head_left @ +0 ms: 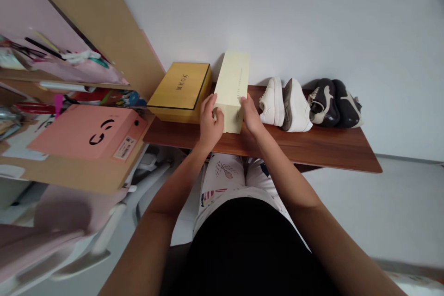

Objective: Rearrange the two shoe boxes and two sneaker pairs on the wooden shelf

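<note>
A long cream-coloured cardboard box [231, 78] stands on the brown wooden shelf [333, 150], its far end close to the wall. My left hand [211, 122] grips its near left edge, thumb and fingers curled against the side. On the opposite side my right hand [250, 114] presses the box with the fingers partly hidden behind the wrist. Just left of the cream box is a yellow box [183, 85] with a black-edged lid marked MMOK. To the right sit a pair of white sneakers [296, 106] and a pair of black-and-white sneakers [324, 104].
A desk [100, 178] adjoins the shelf on the left, bearing a pink box [83, 132], papers and stationery. Below it stands a pink chair [65, 212]. A pale wall [312, 18] rises behind the shelf.
</note>
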